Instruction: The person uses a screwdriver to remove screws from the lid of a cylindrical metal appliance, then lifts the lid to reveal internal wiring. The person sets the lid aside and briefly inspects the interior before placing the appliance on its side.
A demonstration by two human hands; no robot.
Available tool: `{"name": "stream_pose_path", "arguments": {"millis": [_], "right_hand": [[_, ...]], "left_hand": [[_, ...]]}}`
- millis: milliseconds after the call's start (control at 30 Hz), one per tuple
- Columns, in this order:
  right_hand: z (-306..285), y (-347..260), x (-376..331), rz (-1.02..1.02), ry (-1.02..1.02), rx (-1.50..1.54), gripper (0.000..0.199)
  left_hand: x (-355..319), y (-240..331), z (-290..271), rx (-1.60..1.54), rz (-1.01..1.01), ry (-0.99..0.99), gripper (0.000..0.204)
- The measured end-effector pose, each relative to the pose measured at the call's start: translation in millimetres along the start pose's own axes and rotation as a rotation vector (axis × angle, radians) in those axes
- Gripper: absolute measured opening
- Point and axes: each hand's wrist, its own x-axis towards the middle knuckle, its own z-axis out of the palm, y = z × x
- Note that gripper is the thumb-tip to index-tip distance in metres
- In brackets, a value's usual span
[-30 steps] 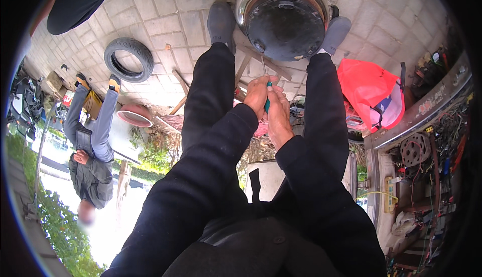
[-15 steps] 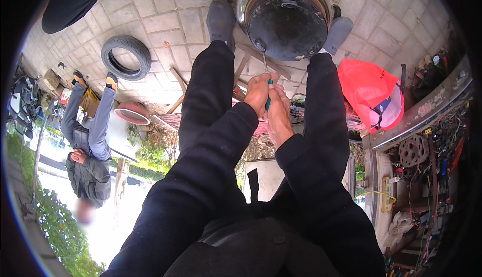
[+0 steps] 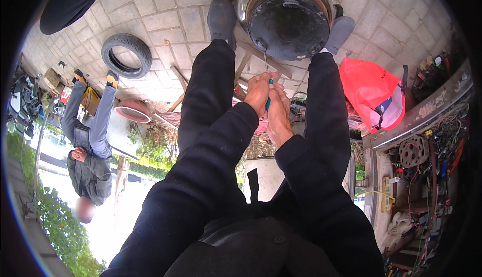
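Between my knees, both hands are closed on a screwdriver [image 3: 268, 101] with a teal handle. Its thin metal shaft points away from me, and the tip meets the near left edge of a round black appliance bottom [image 3: 288, 23], by a small fitting there. My left hand [image 3: 257, 92] wraps round the front of the handle and the base of the shaft. Behind it, my right hand [image 3: 279, 115] grips the handle from the right. The black disc sits inside a shiny metal rim [image 3: 243, 1] between my shoes; what lies under it is hidden.
Strips of wood [image 3: 268, 60] lie beneath the appliance. A red bag [image 3: 369, 91] stands right of my knee, beside a metal-edged cabinet [image 3: 422, 109] crammed with tools and wires. At left are a tyre [image 3: 126, 56], a reddish basin [image 3: 132, 111] and another person [image 3: 90, 171].
Both hands keep their grip on the screwdriver, its tip at the same spot. The whole view has shifted very slightly; nothing else has visibly moved.
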Motion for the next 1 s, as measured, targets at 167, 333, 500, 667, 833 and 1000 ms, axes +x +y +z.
{"name": "stream_pose_path", "arguments": {"millis": [167, 333, 500, 667, 833, 1000], "right_hand": [[2, -3, -3, -0.003, 0.001, -0.015, 0.039], [5, -7, -7, 0.020, -0.006, 0.014, 0.039], [3, -4, -5, 0.018, 0.003, 0.040, 0.038], [1, 1, 5, 0.054, 0.021, 0.093, 0.029], [2, -12, 15, 0.375, -0.130, 0.440, 0.023], [19, -15, 16, 0.362, 0.108, 0.361, 0.032]], "left_hand": [[2, -1, -2, -0.009, 0.003, 0.008, 0.043], [3, -1, -3, -0.004, 0.013, 0.027, 0.042], [4, -2, -2, -0.013, 0.004, 0.005, 0.043], [3, 6, -2, 0.101, -0.007, 0.023, 0.044], [-2, 36, -5, 0.271, -0.213, 0.013, 0.038], [-12, 41, -1, 0.368, -0.090, 0.049, 0.038]]}}
